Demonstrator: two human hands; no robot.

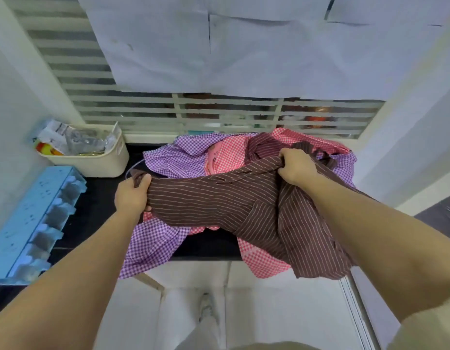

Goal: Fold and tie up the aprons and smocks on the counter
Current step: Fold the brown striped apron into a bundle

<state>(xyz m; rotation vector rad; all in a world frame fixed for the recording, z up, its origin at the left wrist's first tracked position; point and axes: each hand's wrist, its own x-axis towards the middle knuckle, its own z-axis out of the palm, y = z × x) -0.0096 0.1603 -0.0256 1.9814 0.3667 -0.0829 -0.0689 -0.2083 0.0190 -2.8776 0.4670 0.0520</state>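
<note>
Where the dark counter (100, 198) meets the slatted window, a brown striped garment (213, 198) is held stretched above a heap of checked ones.

The brown striped garment spans from hand to hand, its right part drooping past the counter's front edge. Beneath it lie a purple checked garment (168, 157), spilling over that edge on the left, and a red checked garment (226, 152), partly buried and also hanging over. Far left on the counter sits a blue moulded tray (29, 223), and behind it a cream basket (100, 160) of what may be crumpled packets, too blurred to name. The left hand (130, 195) has its fingers curled round one bunched end of the brown cloth; the right hand (297, 165) clenches a gathered fold.
</note>
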